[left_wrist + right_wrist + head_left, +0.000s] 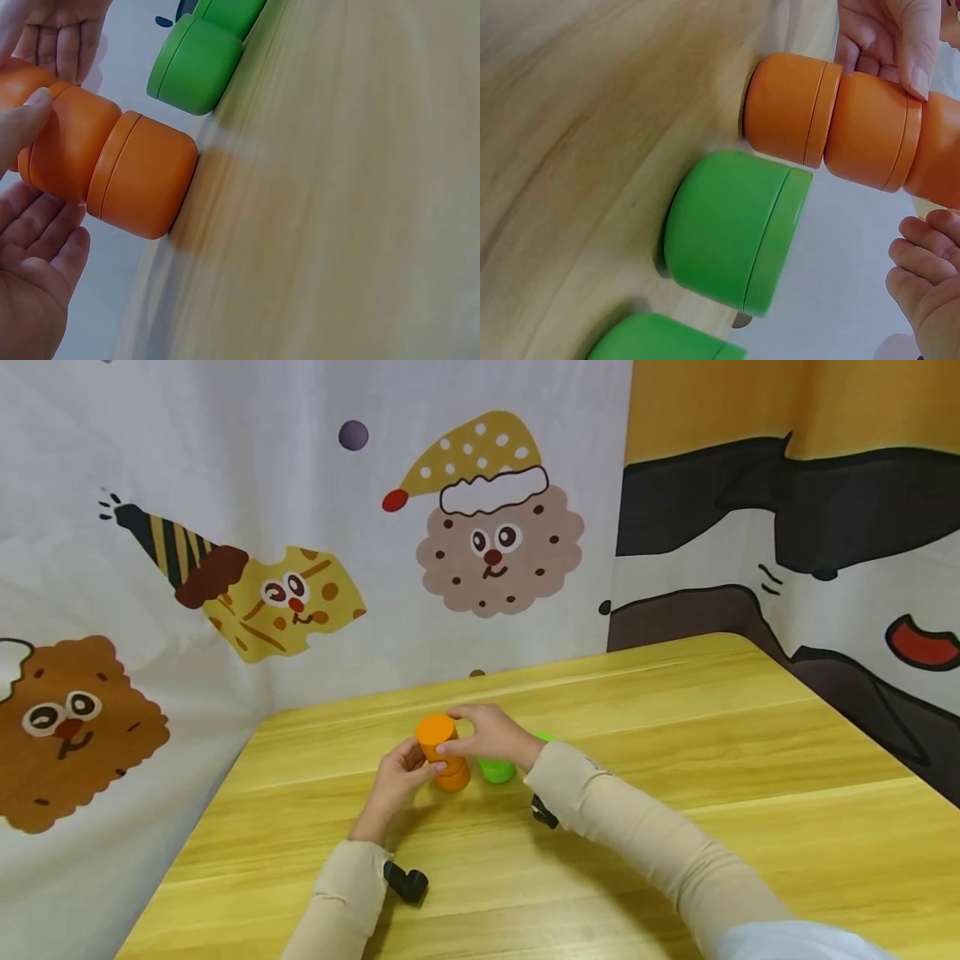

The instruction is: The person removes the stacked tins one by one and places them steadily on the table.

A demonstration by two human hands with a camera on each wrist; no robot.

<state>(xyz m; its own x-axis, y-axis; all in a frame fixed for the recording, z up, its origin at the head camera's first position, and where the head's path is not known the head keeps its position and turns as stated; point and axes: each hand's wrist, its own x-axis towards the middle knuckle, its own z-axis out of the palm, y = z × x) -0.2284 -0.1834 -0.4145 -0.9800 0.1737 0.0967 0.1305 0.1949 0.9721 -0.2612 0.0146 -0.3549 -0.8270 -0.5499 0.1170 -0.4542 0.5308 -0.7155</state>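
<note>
Three orange lidded jars form an upright stack on the table. The bottom jar stands on the wood, the middle jar sits over it, and the top jar is highest. My left hand holds the middle jar, thumb on the near side and fingers round the far side. From the right, my right hand grips the top jar between thumb and fingers. Just right of the stack stands a green lidded jar, with a second green jar beside it, mostly behind my right wrist in the head view.
The wooden table reaches back to a white curtain printed with cartoon food. A darker patterned curtain hangs at the right. A black wrist mount sticks out beside my left sleeve.
</note>
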